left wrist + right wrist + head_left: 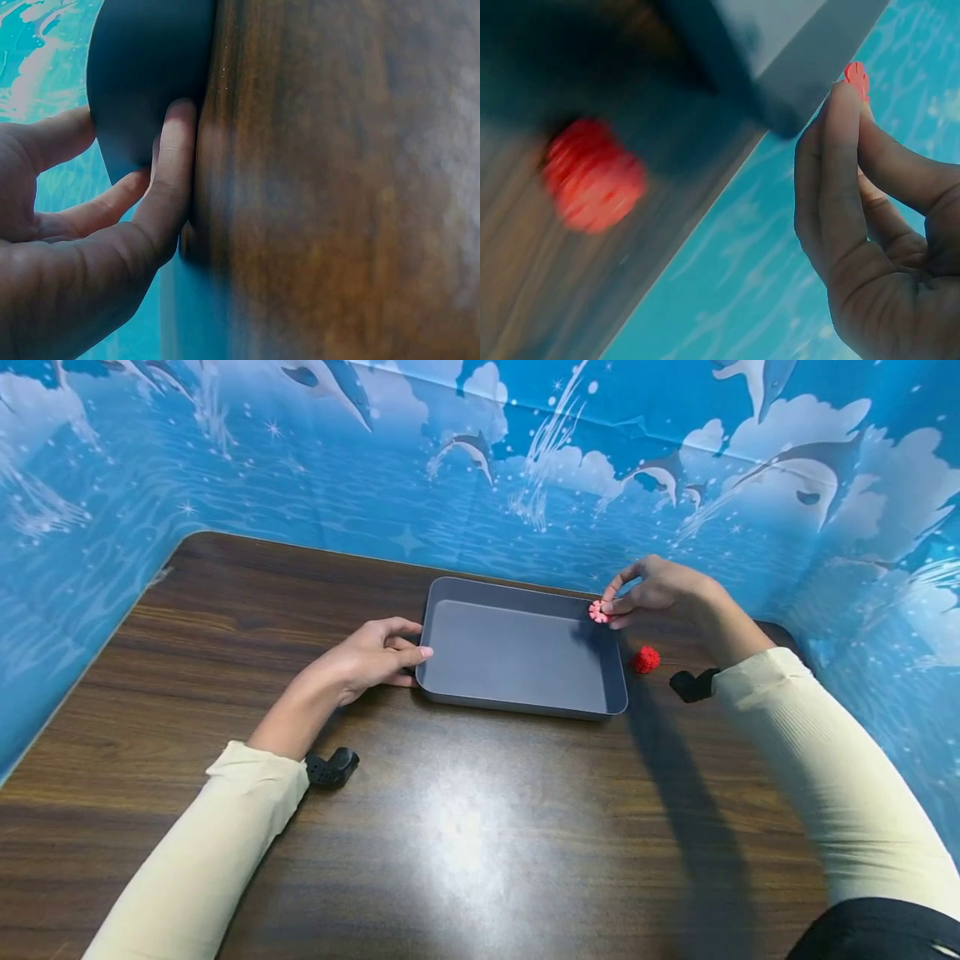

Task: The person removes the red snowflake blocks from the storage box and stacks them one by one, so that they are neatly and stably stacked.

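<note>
A grey rectangular baking tray (517, 652) lies on the wooden table. At its left end, my left hand (367, 660) holds the side, thumb at the rim and fingers along the outer wall (150, 82). Over the far right corner, my right hand (652, 589) pinches a small pinkish-red notched disc (598, 612) between thumb and fingertips. Its lobed edge (857, 79) pokes out past the fingertips in the right wrist view. Just right of the tray sits a bumpy red piece (646, 659), which looks like several ridged layers together, blurred, in the right wrist view.
The dark wood-grain table (187, 693) reaches back to a blue curtain (337, 485) printed with dolphins. Black wrist devices (332, 768) sit at both cuffs. A dark object (873, 931) shows at the bottom right corner.
</note>
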`<act>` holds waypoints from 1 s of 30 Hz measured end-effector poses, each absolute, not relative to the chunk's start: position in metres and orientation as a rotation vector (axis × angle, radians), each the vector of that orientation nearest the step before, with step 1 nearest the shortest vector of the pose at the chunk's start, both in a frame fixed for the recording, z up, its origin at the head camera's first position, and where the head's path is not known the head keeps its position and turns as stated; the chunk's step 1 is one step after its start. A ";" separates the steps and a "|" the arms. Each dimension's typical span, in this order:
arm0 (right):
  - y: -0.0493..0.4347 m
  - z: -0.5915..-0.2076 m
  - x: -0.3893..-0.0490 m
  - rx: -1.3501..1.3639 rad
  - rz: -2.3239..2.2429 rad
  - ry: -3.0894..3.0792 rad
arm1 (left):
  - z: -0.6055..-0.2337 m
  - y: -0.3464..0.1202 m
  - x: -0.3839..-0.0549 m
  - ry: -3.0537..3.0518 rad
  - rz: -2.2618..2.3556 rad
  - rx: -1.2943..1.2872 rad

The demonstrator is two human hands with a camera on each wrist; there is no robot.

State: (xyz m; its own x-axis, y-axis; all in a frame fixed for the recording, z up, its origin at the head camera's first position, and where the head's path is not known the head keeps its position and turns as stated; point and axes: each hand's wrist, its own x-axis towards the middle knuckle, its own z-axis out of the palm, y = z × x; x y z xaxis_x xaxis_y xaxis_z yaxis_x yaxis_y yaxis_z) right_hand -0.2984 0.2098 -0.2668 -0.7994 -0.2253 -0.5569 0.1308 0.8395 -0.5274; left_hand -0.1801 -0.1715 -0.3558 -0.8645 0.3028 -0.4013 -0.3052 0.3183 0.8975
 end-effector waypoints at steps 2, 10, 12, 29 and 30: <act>0.224 -0.268 -0.298 -0.081 -0.657 2.424 | -0.355 -0.172 -0.179 2.080 1.582 0.004; 0.269 -0.280 -0.292 0.049 -0.715 2.388 | -0.353 -0.176 -0.177 2.068 1.586 0.007; 0.276 -0.284 -0.289 0.081 -0.772 2.374 | -0.353 -0.178 -0.177 2.070 1.585 0.010; 0.289 -0.313 -0.272 0.148 -0.931 2.364 | -0.357 -0.184 -0.176 2.084 1.581 0.021; 0.289 -0.313 -0.270 0.135 -0.911 2.397 | -0.357 -0.184 -0.177 2.089 1.575 0.020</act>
State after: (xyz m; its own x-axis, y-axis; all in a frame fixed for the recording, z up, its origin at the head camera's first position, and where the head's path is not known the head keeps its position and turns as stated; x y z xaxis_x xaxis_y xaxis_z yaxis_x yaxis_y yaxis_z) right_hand -0.2699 0.2888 -0.3125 -0.8347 -0.1026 -0.5411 0.2828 0.7632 -0.5810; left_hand -0.1767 -0.1842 -0.3571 -0.8651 0.3131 -0.3918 -0.2905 0.3239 0.9004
